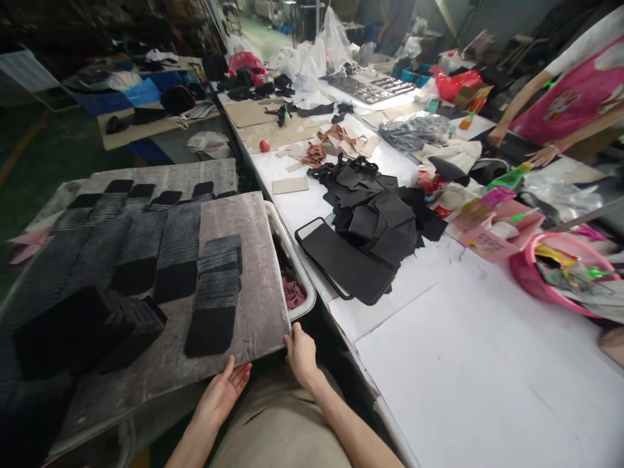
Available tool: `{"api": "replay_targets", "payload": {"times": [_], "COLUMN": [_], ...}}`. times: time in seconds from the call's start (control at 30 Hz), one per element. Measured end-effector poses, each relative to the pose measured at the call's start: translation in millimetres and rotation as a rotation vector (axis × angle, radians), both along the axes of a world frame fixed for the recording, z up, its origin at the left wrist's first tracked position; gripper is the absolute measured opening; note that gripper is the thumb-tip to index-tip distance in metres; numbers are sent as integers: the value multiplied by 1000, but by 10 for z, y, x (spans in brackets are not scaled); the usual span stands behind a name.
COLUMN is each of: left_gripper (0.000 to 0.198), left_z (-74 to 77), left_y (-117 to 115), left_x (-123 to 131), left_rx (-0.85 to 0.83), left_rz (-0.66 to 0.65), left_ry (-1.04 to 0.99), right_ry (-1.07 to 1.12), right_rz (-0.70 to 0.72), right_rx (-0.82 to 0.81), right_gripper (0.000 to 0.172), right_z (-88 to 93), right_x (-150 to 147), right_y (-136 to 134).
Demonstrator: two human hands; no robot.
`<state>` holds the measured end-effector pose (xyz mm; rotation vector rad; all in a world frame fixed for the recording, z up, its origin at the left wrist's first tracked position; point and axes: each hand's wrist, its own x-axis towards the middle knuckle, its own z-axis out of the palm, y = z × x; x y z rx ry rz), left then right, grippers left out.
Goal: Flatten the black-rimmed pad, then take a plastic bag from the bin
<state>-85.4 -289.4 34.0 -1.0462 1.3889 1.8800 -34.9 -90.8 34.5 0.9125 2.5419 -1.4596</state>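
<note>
A wide grey-brown board [263, 260] lies at my left, bearing overlapping rows of black, round-cornered flat pieces [136, 260]. My right hand [302, 354] is closed on the board's near right corner, its fingertips partly hidden. Against the near edge rests my left hand [224, 393], palm turned up, with thumb and fingers stretched out. Under the board, a white-rimmed bin [305, 296] shows some reddish material inside.
On the white table [468, 364] lie a black phone-shaped frame and panel [346, 260] and a heap of black pieces [380, 208]. A pink basin [521, 266] stands at right. Across the table, another person's hands [541, 155] rest on dark material.
</note>
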Motion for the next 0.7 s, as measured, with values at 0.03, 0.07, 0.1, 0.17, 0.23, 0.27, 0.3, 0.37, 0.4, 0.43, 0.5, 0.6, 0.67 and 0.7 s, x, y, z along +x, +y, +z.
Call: {"api": "replay_targets", "payload": {"times": [0.03, 0.07, 0.1, 0.17, 0.23, 0.27, 0.3, 0.37, 0.4, 0.43, 0.5, 0.6, 0.67, 0.7], "left_gripper": [17, 17, 17, 17, 15, 14, 13, 13, 13, 14, 13, 12, 11, 11], "left_z": [16, 31, 41, 42, 15, -5, -25, -60, -71, -77, -77, -62, -60, -66], "left_y": [-73, -137, -190, -262, -292, -300, -307, -326, -339, -353, -383, -422, -449, -466], "left_x": [-40, -78, -112, -159, -169, -163, -154, -138, -134, -135, -143, -156, -157, -155], "left_rx": [-10, -19, -27, -39, -53, -66, -79, -101, -110, -117, -128, -136, -134, -130], "left_rz": [2, 5, 9, 18, 19, 19, 20, 22, 23, 20, 1, -27, -39, -46], "left_ry": [6, 11, 13, 14, 12, 10, 8, -2, -8, -16, -28, -34, -39, -44], "right_ry": [-4, -4, 0, 19, 32, 26, 9, -38, -58, -70, -67, -68, -82, -87], "right_rz": [9, 14, 17, 13, 11, 34, 74, 173, 217, 240, 222, 101, 16, -14], "right_rx": [-27, -53, -77, -112, -108, -81, -40, 40, 67, 93, 168, 216, 93, 17], "right_gripper": [7, 8, 8, 9, 10, 9, 7, 4, 8, 11, 9, 23, 40, 47], "right_z": [19, 35, 44, 35, -2, -19, -29, -12, 16, 53, 129, 137, 29, -53], "right_x": [-43, -87, -129, -199, -245, -263, -282, -340, -387, -447, -610, -930, -1155, -1262], "right_y": [-59, -113, -160, -219, -225, -208, -180, -91, -32, 35, 181, 380, 464, 490]}}
